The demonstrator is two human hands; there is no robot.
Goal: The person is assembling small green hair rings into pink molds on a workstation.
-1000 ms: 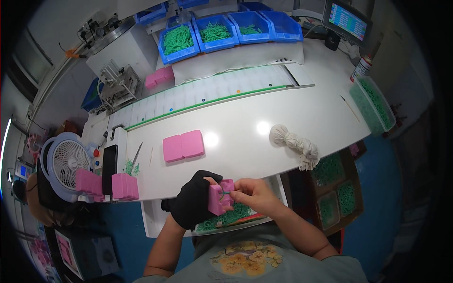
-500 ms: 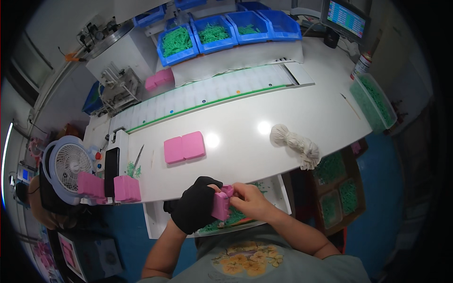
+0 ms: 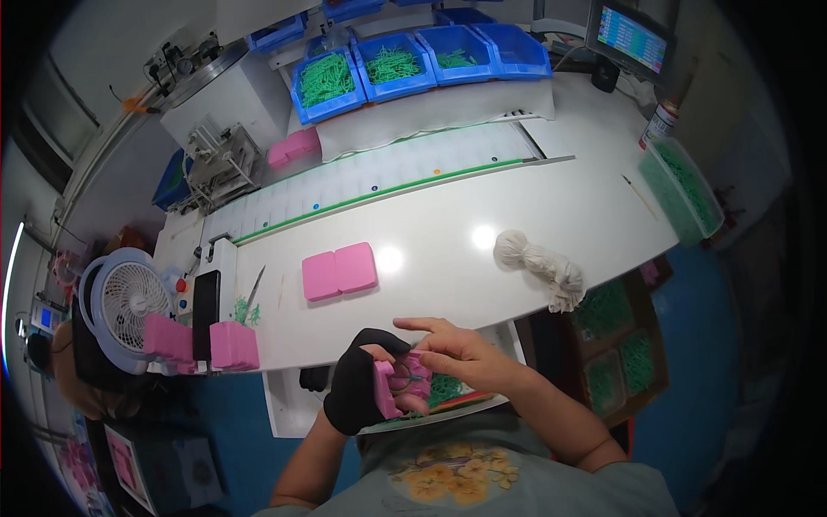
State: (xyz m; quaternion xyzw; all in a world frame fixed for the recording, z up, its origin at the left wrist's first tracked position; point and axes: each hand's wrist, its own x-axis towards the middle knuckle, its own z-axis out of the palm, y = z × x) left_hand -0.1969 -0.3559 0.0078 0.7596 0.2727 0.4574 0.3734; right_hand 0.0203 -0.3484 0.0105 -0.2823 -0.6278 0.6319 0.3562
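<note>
My left hand (image 3: 355, 389), in a black fingerless glove, is closed around a pink two-part mold (image 3: 384, 392) above the open drawer. The mold is spread apart. Inside it shows a rounded hollow and a thin dark green piece, too small to make out fully. My right hand (image 3: 465, 355) is bare and grips the mold's right half by its upper edge, with the index finger stretched out to the left above it. Part of that grip is hidden. Beyond my hands, a pair of pink blocks (image 3: 339, 270) lies flat on the white table (image 3: 448, 297).
Green pieces (image 3: 445, 389) lie in the drawer (image 3: 284, 412) below my hands. A bundled white cloth (image 3: 541, 265) sits to the right, tweezers (image 3: 256, 289) to the left. Blue bins (image 3: 398, 91) stand behind the conveyor (image 3: 345, 194). A fan (image 3: 133, 297) and stacked pink blocks (image 3: 234, 346) are at left.
The pink mold has been opened and turned so its inside shows. My right hand went from a close pinch at its edge to a wider hold, with the index finger extended.
</note>
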